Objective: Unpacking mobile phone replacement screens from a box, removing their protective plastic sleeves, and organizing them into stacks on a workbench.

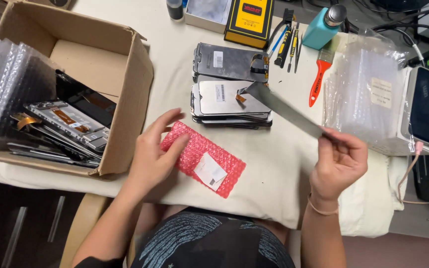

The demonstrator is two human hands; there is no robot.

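- At the near edge of the desk (274, 168), the left hand (152, 154) rests on a red bubble-wrap pouch (204, 158), fingers spread and flat, pinning it against the cloth rather than gripping it.
- The right hand (338, 161) pinches one end of a thin grey screen panel (284, 109) between thumb and fingertips, holding it edge-on above the desk, clear of the stacks.
- Behind the pouch, two stacks of phone screens (232, 82) lie flat, within reach.
- At the left edge, an open cardboard box (125, 99) holds further screens.
- At the far edge, a red-handled brush (320, 74), small hand tools (289, 44) and a teal bottle (323, 27) sit grouped.
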